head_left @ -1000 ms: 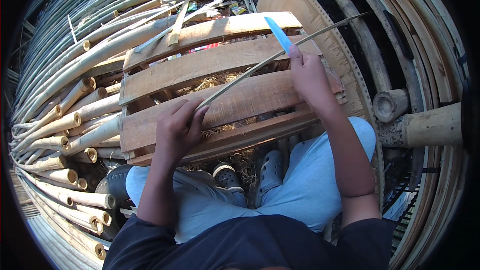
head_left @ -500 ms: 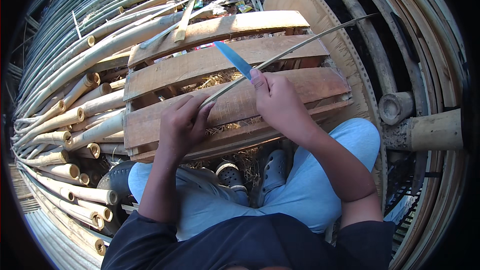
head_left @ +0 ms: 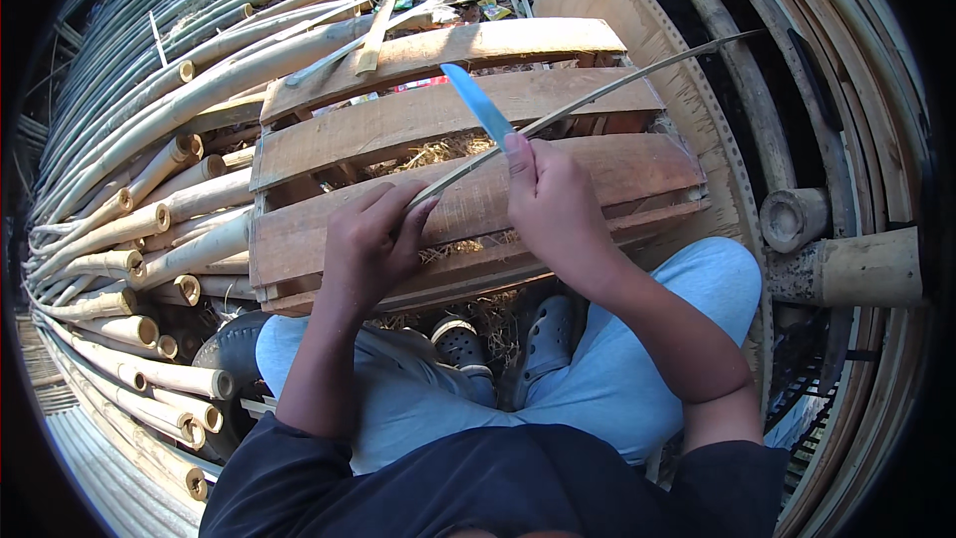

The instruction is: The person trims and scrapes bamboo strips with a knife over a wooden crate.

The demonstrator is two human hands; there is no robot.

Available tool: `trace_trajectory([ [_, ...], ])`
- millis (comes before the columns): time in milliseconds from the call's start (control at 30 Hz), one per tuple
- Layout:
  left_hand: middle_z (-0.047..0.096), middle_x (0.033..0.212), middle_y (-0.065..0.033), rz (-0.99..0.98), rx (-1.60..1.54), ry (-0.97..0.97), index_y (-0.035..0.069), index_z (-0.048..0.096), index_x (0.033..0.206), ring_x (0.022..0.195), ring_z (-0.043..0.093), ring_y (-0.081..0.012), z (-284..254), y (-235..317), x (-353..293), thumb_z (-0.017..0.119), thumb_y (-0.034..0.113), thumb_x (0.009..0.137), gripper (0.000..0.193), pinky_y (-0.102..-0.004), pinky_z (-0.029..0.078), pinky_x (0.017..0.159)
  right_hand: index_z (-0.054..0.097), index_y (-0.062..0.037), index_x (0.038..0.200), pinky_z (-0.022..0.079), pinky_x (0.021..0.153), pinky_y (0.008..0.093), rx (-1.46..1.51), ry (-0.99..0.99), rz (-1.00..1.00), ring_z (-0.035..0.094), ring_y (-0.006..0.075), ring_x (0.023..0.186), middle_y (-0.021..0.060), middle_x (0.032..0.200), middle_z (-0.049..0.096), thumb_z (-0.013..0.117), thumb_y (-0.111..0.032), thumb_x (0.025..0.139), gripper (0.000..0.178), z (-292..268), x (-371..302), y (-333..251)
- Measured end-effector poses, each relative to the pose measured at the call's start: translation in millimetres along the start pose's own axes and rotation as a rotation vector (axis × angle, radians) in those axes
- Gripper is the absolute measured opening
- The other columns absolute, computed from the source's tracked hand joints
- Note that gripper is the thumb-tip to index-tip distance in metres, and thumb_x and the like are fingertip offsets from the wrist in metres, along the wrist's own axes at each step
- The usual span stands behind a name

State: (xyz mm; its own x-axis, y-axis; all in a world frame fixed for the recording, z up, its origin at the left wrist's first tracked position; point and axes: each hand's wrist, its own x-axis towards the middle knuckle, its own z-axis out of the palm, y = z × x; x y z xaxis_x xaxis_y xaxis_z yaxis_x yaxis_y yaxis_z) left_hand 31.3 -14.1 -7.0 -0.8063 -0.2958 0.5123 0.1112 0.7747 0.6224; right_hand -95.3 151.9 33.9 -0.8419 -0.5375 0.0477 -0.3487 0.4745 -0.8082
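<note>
My right hand (head_left: 558,204) is closed around the handle of a knife (head_left: 478,108), thumb laid along the base of the blade. The blade points up and left, and its lower part crosses a long, thin bamboo strip (head_left: 597,95). In my left hand (head_left: 373,239), the near end of that strip is pinched between thumb and fingers. From there it slants up to the right, its far tip reaching past the slatted wooden bench (head_left: 448,110) below. Both hands are over the bench's near slats. The knife's handle is hidden in my right fist.
Many cut bamboo poles (head_left: 199,264) are stacked along the left. A split bamboo piece (head_left: 378,25) leans on the far slat. A curved wooden sheet (head_left: 687,90) stands right of the bench, with thick bamboo (head_left: 856,267) beyond. My clog-clad feet (head_left: 548,339) are under the near edge.
The view has shifted slightly, moving the bench a little to the right in the picture. Both hands keep their holds, and the knife stays on nearly the same part of the strip.
</note>
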Motion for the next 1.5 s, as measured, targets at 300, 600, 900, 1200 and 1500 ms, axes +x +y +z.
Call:
trace_trajectory([
  [300,0.067,0.074,-0.0126,-0.057,-0.094,-0.029,0.001,0.077,0.104,0.062,0.065,-0.0236,-9,9,-1,0.075,0.009,0.094,0.013,-0.0336,0.049,0.058,0.062,0.0028,0.073,0.046,0.056,0.0441,0.039,0.061,0.069,0.061,0.0278,0.052,0.0155,0.058,0.058,0.066,-0.043,0.104,0.056,-27,15,10],
  [600,0.069,0.091,-0.0171,0.007,-0.192,-0.338,0.004,0.071,0.127,0.08,0.068,-0.0317,-36,-3,4,0.071,0.014,0.097,0.032,-0.0396,0.053,0.073,0.061,0.0009,0.062,0.044,0.052,0.0353,0.145,0.085,0.191,0.05,0.0121,0.049,0.0042,0.053,0.056,0.072,-0.031,0.096,0.047,-33,23,11],
  [900,0.067,0.095,-0.0167,0.005,-0.142,-0.471,0.006,0.069,0.134,0.085,0.067,-0.0368,-35,4,0,0.067,0.018,0.101,0.035,-0.0431,0.054,0.076,0.06,0.002,0.061,0.042,0.052,0.0354,0.111,0.155,0.168,0.049,0.0097,0.051,0.0038,0.054,0.055,0.075,-0.029,0.093,0.047,-46,35,26],
  [1200,0.066,0.083,-0.0136,-0.106,-0.339,-0.368,0.001,0.073,0.112,0.075,0.067,-0.0295,-19,-8,1,0.063,0.023,0.106,0.025,-0.0376,0.053,0.07,0.062,0.0032,0.081,0.041,0.056,0.0397,-0.022,0.011,0.087,0.045,0.0155,0.054,0.0095,0.057,0.048,0.05,-0.035,0.112,0.051,-51,23,31],
  [1500,0.067,0.083,-0.0062,-0.21,-0.432,-0.35,-0.002,0.074,0.098,0.075,0.062,-0.0131,-23,-8,4,0.057,0.044,0.109,0.05,-0.0282,0.048,0.067,0.055,0.0027,0.08,0.041,0.057,0.0406,0.059,0.04,0.135,0.045,0.0194,0.055,0.0117,0.059,0.047,0.046,-0.037,0.114,0.053,-26,14,22],
])
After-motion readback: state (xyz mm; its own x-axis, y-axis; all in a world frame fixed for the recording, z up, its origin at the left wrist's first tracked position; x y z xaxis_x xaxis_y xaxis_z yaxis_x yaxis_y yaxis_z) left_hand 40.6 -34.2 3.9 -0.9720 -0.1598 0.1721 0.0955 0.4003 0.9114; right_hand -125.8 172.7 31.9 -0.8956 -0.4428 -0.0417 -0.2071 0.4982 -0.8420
